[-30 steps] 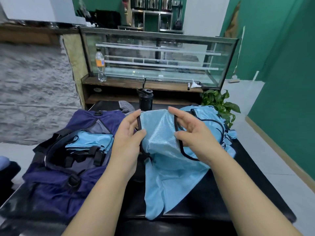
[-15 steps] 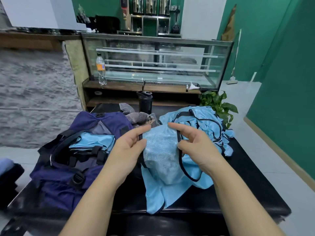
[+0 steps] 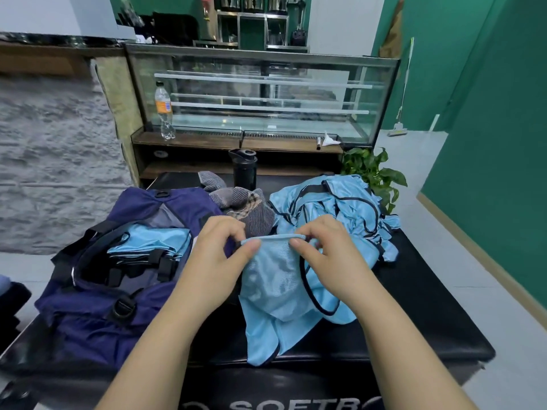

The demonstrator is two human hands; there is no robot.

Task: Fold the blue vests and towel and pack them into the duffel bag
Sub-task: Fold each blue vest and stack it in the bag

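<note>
A light blue mesh vest (image 3: 275,288) with black trim lies across the black table (image 3: 420,306) in front of me. My left hand (image 3: 219,255) pinches its top edge at the left corner. My right hand (image 3: 328,253) pinches the same edge at the right. A pile of more blue vests (image 3: 340,208) lies behind, at the right. The dark blue duffel bag (image 3: 97,297) stands open at the left with folded blue vests (image 3: 154,241) inside. A grey striped towel (image 3: 245,205) lies crumpled between the bag and the pile.
A black bottle (image 3: 244,170) stands at the table's far edge. Behind it is a glass display case (image 3: 266,96) with a plastic bottle (image 3: 163,110) on its wooden shelf. A green plant (image 3: 373,173) sits at the far right corner. Green walls close the right side.
Both hands have come down and closer together, drawing the vest's top edge taut between them. Their fingers now pinch the cloth. The camera has tilted down a little.
</note>
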